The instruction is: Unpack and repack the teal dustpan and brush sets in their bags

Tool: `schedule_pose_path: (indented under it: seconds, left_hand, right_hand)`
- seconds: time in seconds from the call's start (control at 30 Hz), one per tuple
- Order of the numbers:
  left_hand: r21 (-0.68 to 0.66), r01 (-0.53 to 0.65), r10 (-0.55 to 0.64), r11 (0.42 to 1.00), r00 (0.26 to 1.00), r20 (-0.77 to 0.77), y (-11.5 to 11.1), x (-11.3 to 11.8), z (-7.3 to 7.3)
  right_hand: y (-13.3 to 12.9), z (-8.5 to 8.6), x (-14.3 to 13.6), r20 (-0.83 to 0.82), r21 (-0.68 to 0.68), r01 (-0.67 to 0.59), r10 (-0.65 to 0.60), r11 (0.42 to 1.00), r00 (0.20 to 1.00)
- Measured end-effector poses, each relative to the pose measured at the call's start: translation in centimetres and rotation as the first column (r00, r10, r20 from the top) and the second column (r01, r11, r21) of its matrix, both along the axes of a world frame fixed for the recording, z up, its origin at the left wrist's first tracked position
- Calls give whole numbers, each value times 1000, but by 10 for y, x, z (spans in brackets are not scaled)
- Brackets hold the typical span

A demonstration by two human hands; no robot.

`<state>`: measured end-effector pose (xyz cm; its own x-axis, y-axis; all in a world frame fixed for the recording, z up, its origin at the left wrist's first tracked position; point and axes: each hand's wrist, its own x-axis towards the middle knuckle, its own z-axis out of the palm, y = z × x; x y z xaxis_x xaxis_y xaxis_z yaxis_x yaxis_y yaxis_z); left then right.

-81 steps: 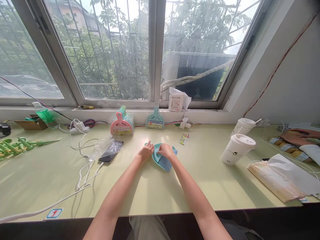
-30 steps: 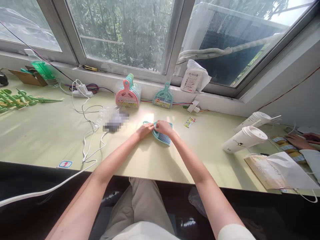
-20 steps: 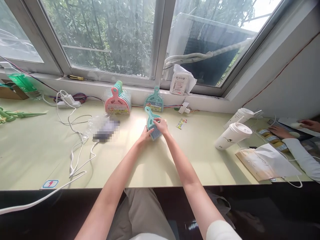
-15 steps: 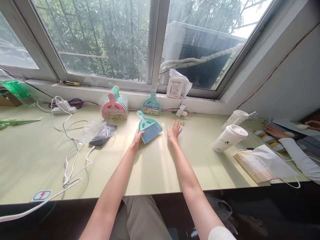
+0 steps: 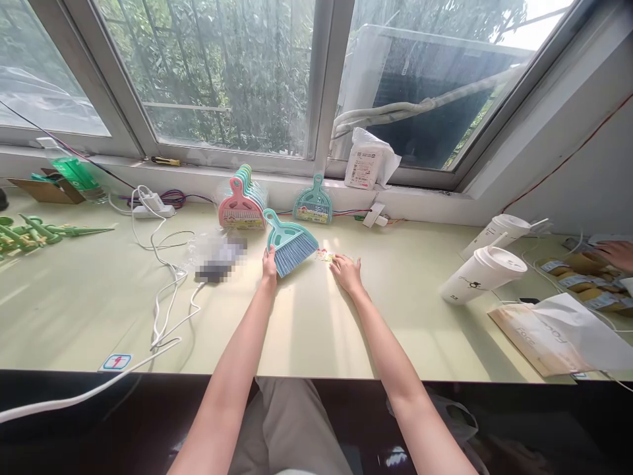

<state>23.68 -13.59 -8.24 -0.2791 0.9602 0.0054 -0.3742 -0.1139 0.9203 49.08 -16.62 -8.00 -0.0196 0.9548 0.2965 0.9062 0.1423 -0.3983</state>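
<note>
My left hand (image 5: 269, 264) is closed around the lower left edge of a teal mini dustpan with a blue-bristled brush (image 5: 295, 254) fitted in it, tilted over the table. To its right, my right hand (image 5: 348, 272) is low over the tabletop, palm down, its fingertips on a small printed label in clear plastic (image 5: 324, 254). The label's left part shows beyond the fingers; the rest is covered. Behind stand a wrapped teal dustpan set (image 5: 313, 203) and a row of wrapped sets with a pink one (image 5: 241, 208) in front.
On the left lie a blurred phone (image 5: 220, 260), white cables (image 5: 161, 310), a power strip (image 5: 154, 210) and green plastic pieces (image 5: 39, 232). To the right are two white cups (image 5: 482, 277), a paper bag (image 5: 548, 336) and another person's hand (image 5: 616, 253) by tape rolls (image 5: 583, 284).
My view has shifted, so the scene sits farther right. The label has moved left with my right hand, toward the dustpan. The dustpan set has been raised slightly in my left hand.
</note>
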Motion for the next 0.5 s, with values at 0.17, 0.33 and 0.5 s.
schedule_pose_path:
  seconds: [0.17, 0.33, 0.5]
  left_hand:
    - [-5, 32, -32, 999, 999, 20, -6, 4, 7]
    - [11, 90, -90, 996, 996, 20, -11, 8, 11]
    - [-67, 141, -144, 988, 989, -32, -12, 14, 10]
  right_hand:
    - [-1, 4, -9, -9, -77, -10, 9, 997, 1000]
    - [0, 2, -17, 96, -155, 94, -80, 983, 992]
    - [5, 0, -10, -98, -160, 82, -99, 984, 990]
